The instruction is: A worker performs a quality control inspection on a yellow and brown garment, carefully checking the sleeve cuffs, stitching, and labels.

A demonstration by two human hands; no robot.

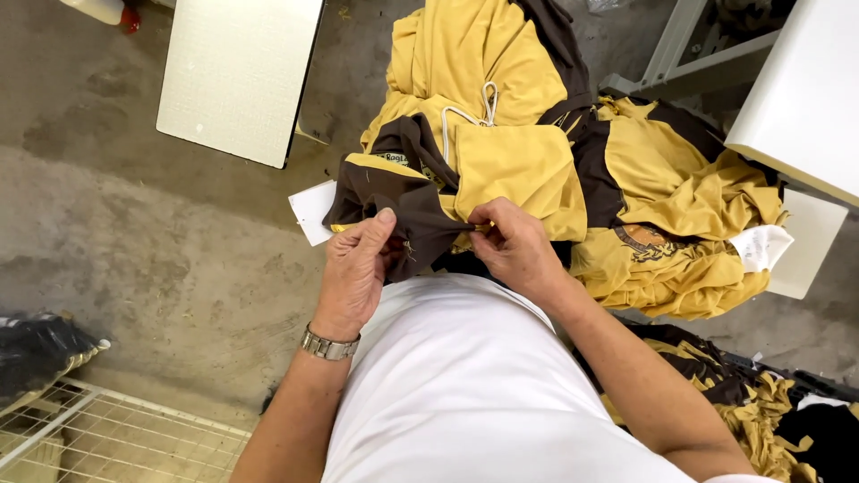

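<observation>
1. Bottom centre: white shirt, both forearms reaching up from it; metal watch on the left wrist.
2. Lower left corner: wire rack, black bag just above.
3. Centre: left hand closed, pinching the brown cloth under the thumb.
4. Just right: right hand closed, fingertips nipping the same cloth's edge where brown meets yellow.
5. Behind the hands: hooded garment, yellow with brown, white cord on top, white card beneath its left edge.
6. Right of centre: heap of yellow-brown garments.
7. Upper left: white board on concrete floor.
8. Upper right: white table.
</observation>
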